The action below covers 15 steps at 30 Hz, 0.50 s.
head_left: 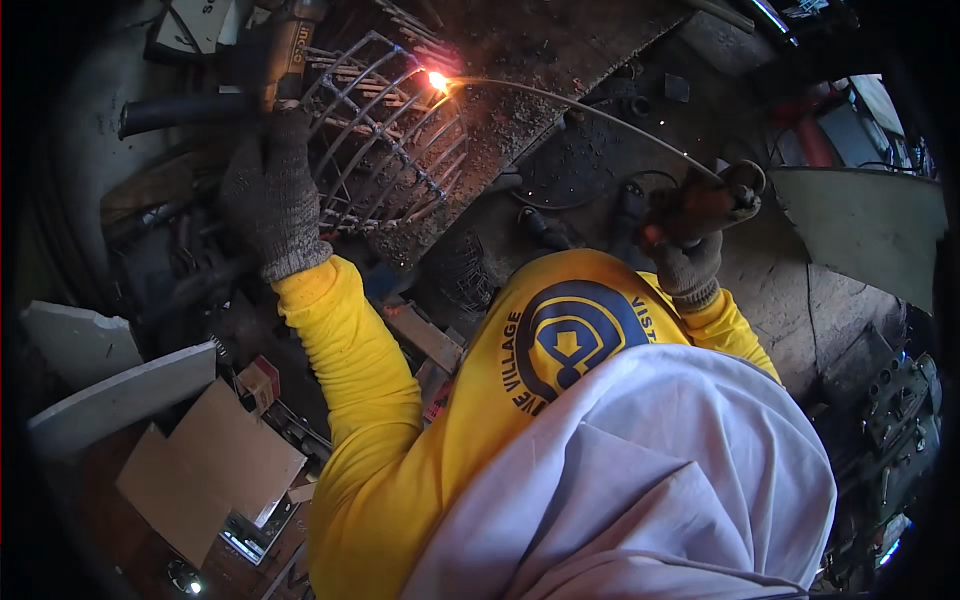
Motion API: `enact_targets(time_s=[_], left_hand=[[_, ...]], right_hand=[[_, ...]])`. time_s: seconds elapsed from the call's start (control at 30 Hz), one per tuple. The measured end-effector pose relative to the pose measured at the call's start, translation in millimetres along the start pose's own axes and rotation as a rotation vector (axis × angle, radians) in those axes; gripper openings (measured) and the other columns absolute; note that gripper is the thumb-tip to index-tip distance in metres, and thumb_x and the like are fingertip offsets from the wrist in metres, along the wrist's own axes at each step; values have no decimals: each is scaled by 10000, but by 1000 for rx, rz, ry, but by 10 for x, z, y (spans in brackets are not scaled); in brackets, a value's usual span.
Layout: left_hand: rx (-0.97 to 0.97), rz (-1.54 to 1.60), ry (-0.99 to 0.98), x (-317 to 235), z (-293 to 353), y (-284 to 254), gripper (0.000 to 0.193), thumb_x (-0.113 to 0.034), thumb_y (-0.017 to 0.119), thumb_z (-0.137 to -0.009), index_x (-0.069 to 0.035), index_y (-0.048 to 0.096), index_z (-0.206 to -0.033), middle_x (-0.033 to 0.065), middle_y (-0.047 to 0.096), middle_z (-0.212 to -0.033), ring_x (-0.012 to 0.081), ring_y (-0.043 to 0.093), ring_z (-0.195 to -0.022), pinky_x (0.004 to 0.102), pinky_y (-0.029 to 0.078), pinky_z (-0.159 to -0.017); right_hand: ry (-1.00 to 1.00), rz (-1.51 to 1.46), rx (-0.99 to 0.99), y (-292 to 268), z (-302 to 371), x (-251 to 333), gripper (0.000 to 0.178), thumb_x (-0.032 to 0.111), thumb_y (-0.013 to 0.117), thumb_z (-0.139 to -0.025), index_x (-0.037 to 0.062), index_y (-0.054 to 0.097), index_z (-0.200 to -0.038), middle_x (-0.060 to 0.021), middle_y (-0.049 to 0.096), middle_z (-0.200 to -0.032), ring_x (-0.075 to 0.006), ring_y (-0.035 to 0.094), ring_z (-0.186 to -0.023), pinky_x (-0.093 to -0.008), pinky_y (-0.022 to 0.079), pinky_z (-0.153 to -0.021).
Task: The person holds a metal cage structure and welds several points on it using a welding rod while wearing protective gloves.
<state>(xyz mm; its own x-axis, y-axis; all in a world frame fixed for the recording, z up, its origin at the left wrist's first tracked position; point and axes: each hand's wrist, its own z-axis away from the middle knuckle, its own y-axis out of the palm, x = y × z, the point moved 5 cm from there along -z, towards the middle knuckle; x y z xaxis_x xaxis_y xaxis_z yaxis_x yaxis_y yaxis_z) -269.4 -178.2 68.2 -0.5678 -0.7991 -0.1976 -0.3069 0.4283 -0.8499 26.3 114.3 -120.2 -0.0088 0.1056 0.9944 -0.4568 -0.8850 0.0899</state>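
My gloved left hand is at the lower end of a power tool with an orange-brown body and a black side handle. Its fingers seem closed around that end, though the glove hides the exact grip. Just right of it lies a curved grid of welded metal rods. My gloved right hand is closed on a welding electrode holder. From this holder a long thin welding rod reaches left, its far tip glowing in a bright arc at the grid's upper edge.
The grid lies on a dark metal worktable strewn with bits of slag. Pieces of cardboard and pale curved panels lie at the lower left. A large pale panel stands at the right. Dark metal parts pile up below it.
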Motion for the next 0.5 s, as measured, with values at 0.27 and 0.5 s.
enact_targets(time_s=[0.27,0.5], left_hand=[[2,105,-328,-59,15,-12,595,-549,664,-857,47,667,-845,200,611,-670,298,557,-590,412,422,-590],[15,87,-360,-134,11,-43,665,-617,636,-841,47,670,-836,191,601,-642,295,557,-579,403,413,-577]], right_hand=[[124,-21,-58,16,8,30,467,167,783,-707,11,625,-1118,-73,678,-981,-175,640,-887,-313,494,-821],[136,-5,-44,24,0,58,466,154,772,-698,12,628,-1118,-54,678,-927,-161,639,-844,-301,499,-792]])
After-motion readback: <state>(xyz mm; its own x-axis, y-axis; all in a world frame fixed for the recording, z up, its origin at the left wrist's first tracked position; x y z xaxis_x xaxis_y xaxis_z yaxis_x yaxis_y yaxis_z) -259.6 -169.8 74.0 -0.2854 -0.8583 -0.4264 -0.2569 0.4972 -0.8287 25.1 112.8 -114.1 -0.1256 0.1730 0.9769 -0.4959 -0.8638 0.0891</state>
